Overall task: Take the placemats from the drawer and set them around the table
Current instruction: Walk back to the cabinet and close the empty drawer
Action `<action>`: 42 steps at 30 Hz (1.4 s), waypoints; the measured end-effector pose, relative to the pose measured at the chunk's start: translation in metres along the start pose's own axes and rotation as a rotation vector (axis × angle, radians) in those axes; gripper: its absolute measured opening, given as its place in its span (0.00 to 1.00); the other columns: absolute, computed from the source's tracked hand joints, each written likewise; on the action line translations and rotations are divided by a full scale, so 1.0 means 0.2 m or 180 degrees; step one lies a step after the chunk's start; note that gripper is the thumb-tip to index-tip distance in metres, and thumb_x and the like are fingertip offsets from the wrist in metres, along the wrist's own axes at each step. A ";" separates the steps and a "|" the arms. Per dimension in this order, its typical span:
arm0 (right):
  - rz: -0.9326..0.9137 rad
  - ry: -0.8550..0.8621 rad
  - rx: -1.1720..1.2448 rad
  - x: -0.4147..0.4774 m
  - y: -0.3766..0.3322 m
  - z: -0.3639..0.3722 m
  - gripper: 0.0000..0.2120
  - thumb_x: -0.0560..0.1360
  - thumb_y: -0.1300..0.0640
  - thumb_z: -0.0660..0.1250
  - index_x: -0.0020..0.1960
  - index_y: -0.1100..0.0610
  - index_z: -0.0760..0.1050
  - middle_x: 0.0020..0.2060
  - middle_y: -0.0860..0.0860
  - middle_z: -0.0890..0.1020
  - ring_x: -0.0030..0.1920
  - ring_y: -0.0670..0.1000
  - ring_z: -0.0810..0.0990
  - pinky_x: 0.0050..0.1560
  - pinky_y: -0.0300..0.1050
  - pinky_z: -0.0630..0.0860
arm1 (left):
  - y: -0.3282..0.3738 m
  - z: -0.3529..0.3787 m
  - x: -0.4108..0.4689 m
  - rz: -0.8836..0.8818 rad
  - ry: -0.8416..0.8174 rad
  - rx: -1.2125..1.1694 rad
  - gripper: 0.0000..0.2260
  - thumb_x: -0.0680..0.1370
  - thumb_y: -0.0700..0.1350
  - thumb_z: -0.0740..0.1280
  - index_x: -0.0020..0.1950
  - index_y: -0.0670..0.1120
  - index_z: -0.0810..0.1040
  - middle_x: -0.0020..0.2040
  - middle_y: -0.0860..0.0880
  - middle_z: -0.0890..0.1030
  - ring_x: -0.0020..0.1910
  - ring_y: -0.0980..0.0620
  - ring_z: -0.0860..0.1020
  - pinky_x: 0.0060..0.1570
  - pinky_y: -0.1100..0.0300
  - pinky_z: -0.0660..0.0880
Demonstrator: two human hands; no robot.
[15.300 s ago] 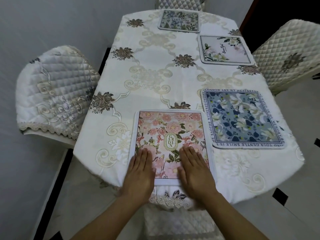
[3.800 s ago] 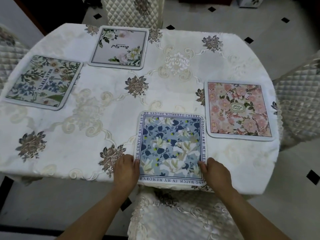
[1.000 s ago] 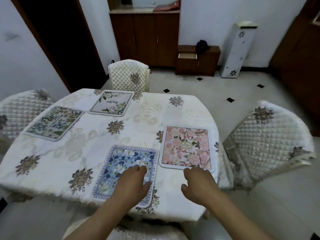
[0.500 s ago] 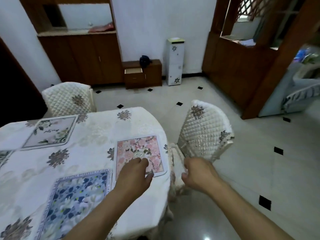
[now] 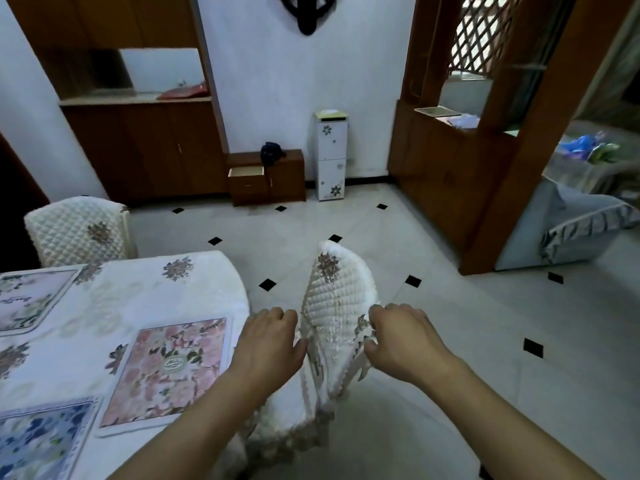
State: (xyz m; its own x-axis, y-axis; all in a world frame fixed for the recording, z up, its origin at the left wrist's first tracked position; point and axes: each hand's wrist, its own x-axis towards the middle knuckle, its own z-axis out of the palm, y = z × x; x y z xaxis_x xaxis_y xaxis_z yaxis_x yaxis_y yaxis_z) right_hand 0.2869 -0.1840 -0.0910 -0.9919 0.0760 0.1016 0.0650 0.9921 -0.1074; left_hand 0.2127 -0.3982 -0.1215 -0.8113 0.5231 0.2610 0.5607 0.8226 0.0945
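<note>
Three placemats lie on the white-clothed table [image 5: 194, 271] at the left: a pink floral placemat [image 5: 169, 368] near the table's right end, a blue floral placemat [image 5: 41, 441] at the bottom left corner, and a white floral placemat [image 5: 24, 299] cut off by the left edge. My left hand [image 5: 268, 341] hovers just past the table's right end, fingers loosely curled, holding nothing. My right hand [image 5: 401, 337] is level with it, also loosely curled and empty. Between them stands the back of a quilted white chair [image 5: 337, 299]. A small drawer [image 5: 246, 172] stands open in the low cabinet by the far wall.
Another quilted chair [image 5: 78, 233] stands at the table's far side. A tall wooden cabinet [image 5: 138, 147] and a narrow white floral unit [image 5: 330, 154] line the far wall. A wooden partition [image 5: 485, 161] and a covered sofa [image 5: 571, 230] are on the right. White tiled floor [image 5: 450, 341] stretches ahead.
My view has swung right and lifted, away from the table toward the room. Both hands left the mats and moved to either side of the chair back at the table's right end.
</note>
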 end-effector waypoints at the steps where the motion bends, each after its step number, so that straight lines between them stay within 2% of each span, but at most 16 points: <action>1: 0.0006 -0.0012 -0.0010 0.02 0.08 -0.01 0.09 0.71 0.48 0.61 0.39 0.51 0.63 0.33 0.49 0.68 0.39 0.54 0.67 0.41 0.47 0.62 | 0.06 0.01 0.05 -0.0006 -0.0009 0.0037 0.13 0.75 0.56 0.64 0.45 0.46 0.74 0.40 0.46 0.77 0.42 0.42 0.76 0.41 0.52 0.68; 7: 0.0045 0.0020 -0.0038 0.17 0.39 0.02 0.12 0.72 0.45 0.61 0.48 0.52 0.71 0.43 0.52 0.78 0.46 0.55 0.75 0.46 0.50 0.67 | 0.26 0.09 0.32 -0.0038 -0.0190 0.0246 0.15 0.76 0.58 0.61 0.49 0.47 0.74 0.44 0.47 0.78 0.45 0.45 0.76 0.47 0.52 0.70; 11: 0.0038 -0.0135 -0.0044 0.34 0.56 0.05 0.12 0.72 0.46 0.61 0.49 0.53 0.70 0.46 0.53 0.78 0.49 0.57 0.75 0.49 0.51 0.67 | 0.34 0.17 0.57 0.0033 -0.0259 0.0379 0.15 0.77 0.59 0.59 0.50 0.47 0.73 0.46 0.47 0.78 0.48 0.44 0.76 0.51 0.51 0.69; 14: 0.0085 -0.0205 -0.0079 0.51 0.71 0.05 0.10 0.73 0.46 0.61 0.46 0.52 0.66 0.46 0.53 0.78 0.50 0.56 0.75 0.50 0.50 0.67 | 0.39 0.25 0.80 0.0116 -0.0306 0.0454 0.16 0.77 0.60 0.59 0.51 0.49 0.74 0.47 0.48 0.79 0.49 0.45 0.76 0.54 0.50 0.69; 21: 0.0213 -0.0198 -0.0167 0.95 1.07 0.05 0.10 0.73 0.46 0.61 0.45 0.52 0.67 0.45 0.52 0.77 0.49 0.56 0.74 0.50 0.51 0.67 | 0.46 0.47 1.39 0.0370 -0.0372 0.0511 0.14 0.72 0.59 0.66 0.42 0.48 0.74 0.38 0.48 0.79 0.39 0.45 0.78 0.43 0.52 0.70; 24: 0.0224 -0.0220 -0.0104 1.11 1.20 0.07 0.10 0.72 0.46 0.61 0.45 0.53 0.68 0.42 0.52 0.76 0.47 0.55 0.74 0.50 0.50 0.68 | 0.50 0.51 1.57 0.0337 -0.0451 0.0480 0.14 0.72 0.59 0.66 0.42 0.47 0.74 0.36 0.48 0.78 0.38 0.45 0.77 0.43 0.52 0.69; 27: 0.0142 -0.0256 -0.0078 1.29 1.34 0.10 0.10 0.72 0.46 0.61 0.45 0.53 0.69 0.39 0.50 0.73 0.46 0.54 0.74 0.49 0.49 0.69 | 0.53 0.57 1.76 0.0201 -0.0415 0.0477 0.16 0.74 0.60 0.62 0.47 0.47 0.75 0.41 0.49 0.78 0.42 0.46 0.77 0.46 0.51 0.69; 30: 0.0008 -0.0334 -0.0007 1.49 1.49 0.13 0.11 0.72 0.45 0.62 0.47 0.52 0.69 0.42 0.50 0.76 0.47 0.54 0.74 0.51 0.49 0.70 | 0.56 0.65 1.94 -0.0012 -0.0500 0.0512 0.17 0.76 0.60 0.60 0.51 0.47 0.74 0.46 0.48 0.79 0.47 0.46 0.77 0.51 0.51 0.69; 36: -0.0532 -0.0408 -0.0017 1.97 1.89 0.18 0.13 0.73 0.44 0.61 0.50 0.53 0.70 0.47 0.51 0.78 0.50 0.54 0.74 0.53 0.48 0.68 | 0.68 0.83 2.36 -0.0652 -0.0619 0.0623 0.17 0.77 0.59 0.59 0.52 0.47 0.73 0.48 0.47 0.78 0.50 0.45 0.76 0.52 0.51 0.67; 42: -0.0935 -0.0517 -0.0064 2.44 2.24 0.13 0.13 0.73 0.44 0.60 0.50 0.53 0.69 0.48 0.51 0.78 0.52 0.55 0.74 0.55 0.49 0.67 | 0.82 0.90 2.74 -0.1173 -0.0554 0.0687 0.16 0.76 0.59 0.61 0.50 0.48 0.73 0.47 0.48 0.78 0.48 0.44 0.76 0.48 0.52 0.66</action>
State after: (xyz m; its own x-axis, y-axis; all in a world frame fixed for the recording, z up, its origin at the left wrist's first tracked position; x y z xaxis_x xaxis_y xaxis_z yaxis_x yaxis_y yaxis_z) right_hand -0.1701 0.2959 -0.1152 -0.9729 -0.2287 -0.0338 -0.2256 0.9711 -0.0773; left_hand -0.1699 0.0633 -0.1358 -0.9762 0.2015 0.0805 0.1973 0.9787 -0.0564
